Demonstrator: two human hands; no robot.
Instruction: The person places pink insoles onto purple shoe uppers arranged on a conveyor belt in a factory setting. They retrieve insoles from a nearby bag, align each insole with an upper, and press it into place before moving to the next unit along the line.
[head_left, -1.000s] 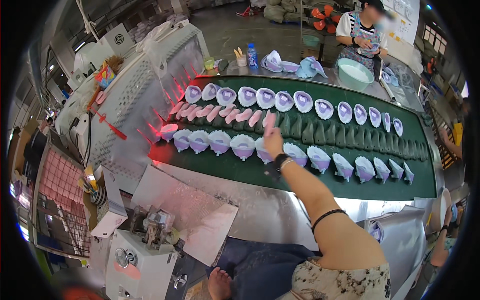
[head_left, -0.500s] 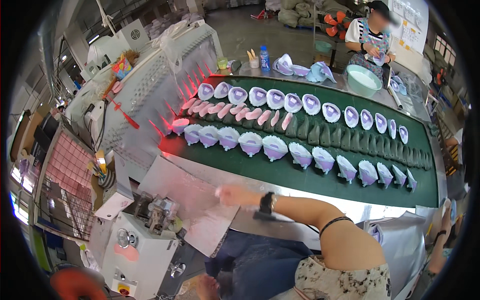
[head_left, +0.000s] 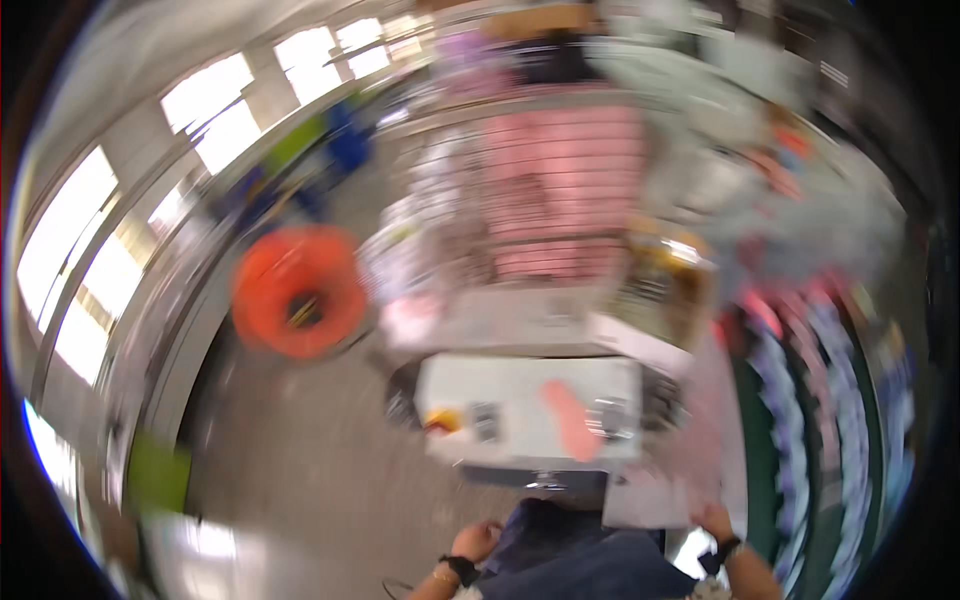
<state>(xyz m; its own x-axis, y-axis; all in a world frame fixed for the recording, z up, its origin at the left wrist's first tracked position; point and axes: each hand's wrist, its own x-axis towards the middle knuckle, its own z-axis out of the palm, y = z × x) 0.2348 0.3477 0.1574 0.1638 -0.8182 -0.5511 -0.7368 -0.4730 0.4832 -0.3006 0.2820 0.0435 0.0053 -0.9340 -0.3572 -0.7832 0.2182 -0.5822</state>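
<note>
Because blur hides detail, we can't tell whether our right hand (head_left: 713, 520), over the pale board (head_left: 695, 465), or left hand (head_left: 476, 542), beside dark cloth (head_left: 590, 562), is closed; board likely sits by the belt (head_left: 757, 470) for reach.

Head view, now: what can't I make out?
All in the head view:
Left hand: motion blur hides its grip.
Right hand: likewise blurred; anything held is unclear.
Pink pieces: motion blur smears their row, so no count.
Green belt: the picture's lower edge cuts it off.
</note>
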